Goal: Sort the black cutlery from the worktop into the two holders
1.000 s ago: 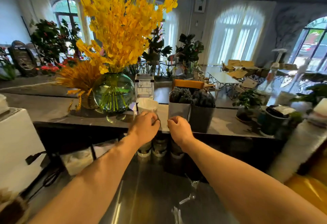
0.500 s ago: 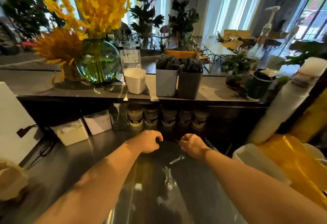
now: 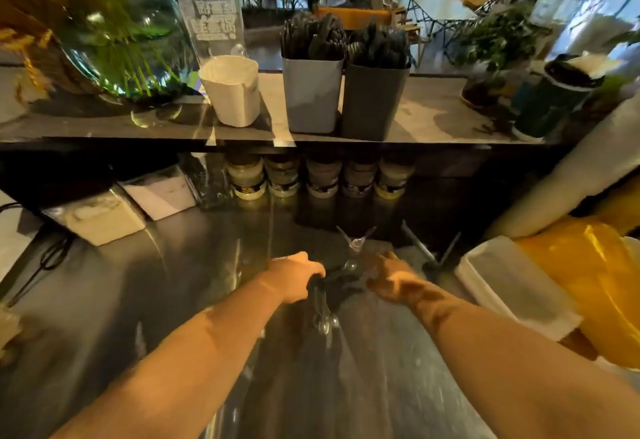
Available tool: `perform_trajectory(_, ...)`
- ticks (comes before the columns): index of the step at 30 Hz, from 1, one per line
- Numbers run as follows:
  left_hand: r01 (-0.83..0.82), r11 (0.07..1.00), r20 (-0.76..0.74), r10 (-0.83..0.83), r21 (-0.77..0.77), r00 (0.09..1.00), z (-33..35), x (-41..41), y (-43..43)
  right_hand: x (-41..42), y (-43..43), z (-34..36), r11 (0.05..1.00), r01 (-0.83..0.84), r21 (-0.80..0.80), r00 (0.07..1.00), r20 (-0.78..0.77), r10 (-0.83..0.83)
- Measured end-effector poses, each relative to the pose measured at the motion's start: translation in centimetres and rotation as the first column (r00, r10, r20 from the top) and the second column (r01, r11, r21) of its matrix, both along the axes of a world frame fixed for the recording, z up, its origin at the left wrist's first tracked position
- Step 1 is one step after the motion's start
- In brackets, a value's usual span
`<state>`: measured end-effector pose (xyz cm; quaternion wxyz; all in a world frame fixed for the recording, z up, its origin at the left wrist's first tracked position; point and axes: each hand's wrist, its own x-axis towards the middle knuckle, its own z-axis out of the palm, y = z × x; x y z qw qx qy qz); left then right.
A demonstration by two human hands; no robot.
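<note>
Two forearms reach over the steel worktop (image 3: 173,300). Left hand (image 3: 294,277): fingers curled onto the left edge of the black cutlery (image 3: 337,286) heap, gripping it. Right hand (image 3: 393,281): at the heap's right side, blurred, grip cannot be told. Clear spoons (image 3: 323,322) lie just beside the heap. Farther: jars (image 3: 322,177) in a row under the shelf (image 3: 433,116). On the shelf: light grey holder (image 3: 311,99) and dark grey holder (image 3: 372,106), side by side, upright, both holding black utensils; white cup (image 3: 232,92) left of them.
</note>
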<state>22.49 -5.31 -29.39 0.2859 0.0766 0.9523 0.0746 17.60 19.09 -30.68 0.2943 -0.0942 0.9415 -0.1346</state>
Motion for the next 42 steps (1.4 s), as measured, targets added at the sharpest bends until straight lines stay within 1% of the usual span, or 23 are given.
perform_trajectory(2, 0.008, 1.000, 0.030, -0.008, -0.005, 1.000, -1.3, -0.9, 0.3, -1.1, -0.7, -0.8, 0.999, 0.006, 0.043, 1.000, 0.015, -0.007)
perform_trajectory(3, 0.030, 0.999, 0.069, -0.029, -0.018, 0.997, -2.2, -1.7, 0.6, -2.0, -1.1, -1.5, 0.998, 0.012, 0.054, 1.000, 0.021, -0.014)
perform_trajectory(5, 0.084, 0.996, 0.128, -0.078, -0.041, 0.989, -3.5, -2.8, 1.1, -3.6, -1.8, -2.9, 0.998, 0.025, 0.051, 1.000, -0.004, -0.025)
perform_trajectory(8, 0.167, 0.985, 0.159, -0.158, -0.049, 0.975, -5.3, -3.8, 1.4, -6.0, -2.3, -5.2, 0.997, 0.035, 0.071, 0.998, -0.046, -0.032)
perform_trajectory(13, 0.220, 0.975, 0.220, -0.207, -0.036, 0.953, -7.7, -5.1, 1.0, -8.5, -3.2, -5.6, 0.983, -0.044, 0.177, 0.999, -0.013, 0.047)
perform_trajectory(17, 0.315, 0.949, 0.188, -0.305, -0.022, 0.934, -8.7, -5.3, 0.5, -10.0, -3.0, -7.0, 0.975, -0.079, 0.209, 0.996, -0.027, 0.087)
perform_trajectory(22, 0.392, 0.920, 0.129, -0.388, -0.009, 0.913, -8.9, -5.9, 0.6, -10.4, -3.8, -8.8, 0.984, -0.024, 0.176, 0.999, -0.042, 0.032)
perform_trajectory(25, 0.439, 0.898, 0.108, -0.433, -0.030, 0.895, -8.9, -5.9, 0.6, -10.3, -4.4, -9.1, 0.982, -0.036, 0.187, 0.996, -0.072, 0.050)
perform_trajectory(29, 0.468, 0.883, 0.108, -0.463, -0.027, 0.880, -9.0, -5.6, 0.3, -9.8, -4.6, -9.7, 0.977, -0.025, 0.212, 0.989, -0.137, 0.055)
perform_trajectory(32, 0.481, 0.875, 0.113, -0.473, -0.054, 0.874, -9.3, -5.0, 0.2, -9.9, -4.7, -9.7, 0.986, 0.019, 0.168, 0.991, -0.134, 0.004)
perform_trajectory(33, 0.490, 0.869, 0.139, -0.478, -0.072, 0.867, -9.5, -4.9, 0.2, -10.0, -4.8, -9.6, 0.988, 0.019, 0.151, 0.992, -0.126, 0.000)
perform_trajectory(34, 0.520, 0.849, 0.147, -0.504, -0.093, 0.851, -10.5, -4.7, 0.2, -10.2, -5.0, -9.4, 0.990, 0.012, 0.141, 0.992, -0.126, 0.006)
perform_trajectory(35, 0.562, 0.814, 0.175, -0.538, -0.147, 0.825, -10.9, -4.5, 0.0, -10.4, -5.2, -9.3, 0.990, -0.002, 0.138, 0.991, -0.129, 0.020)
perform_trajectory(36, 0.610, 0.777, 0.173, -0.586, -0.159, 0.792, -11.7, -4.5, 0.0, -10.6, -5.4, -9.2, 0.990, -0.020, 0.138, 0.991, -0.132, 0.038)
perform_trajectory(37, 0.653, 0.745, 0.119, -0.642, -0.136, 0.757, -12.4, -4.5, 0.2, -10.8, -5.5, -9.2, 0.990, -0.037, 0.135, 0.989, -0.135, 0.055)
perform_trajectory(38, 0.649, 0.753, 0.067, -0.646, -0.112, 0.761, -13.0, -4.6, 0.4, -11.0, -5.7, -9.3, 0.989, -0.056, 0.134, 0.988, -0.138, 0.075)
perform_trajectory(40, 0.642, 0.749, 0.048, -0.644, -0.162, 0.764, -12.4, -4.2, 1.1, -11.2, -5.9, -9.5, 0.978, -0.124, 0.165, 0.981, -0.131, 0.147)
perform_trajectory(41, 0.567, 0.808, 0.045, -0.568, -0.162, 0.822, -11.6, -4.1, 1.4, -11.3, -6.0, -9.6, 0.965, -0.167, 0.201, 0.974, -0.118, 0.193)
perform_trajectory(42, 0.532, 0.832, 0.021, -0.536, -0.158, 0.844, -11.4, -3.9, 1.8, -11.3, -6.1, -9.6, 0.951, -0.200, 0.235, 0.968, -0.106, 0.229)
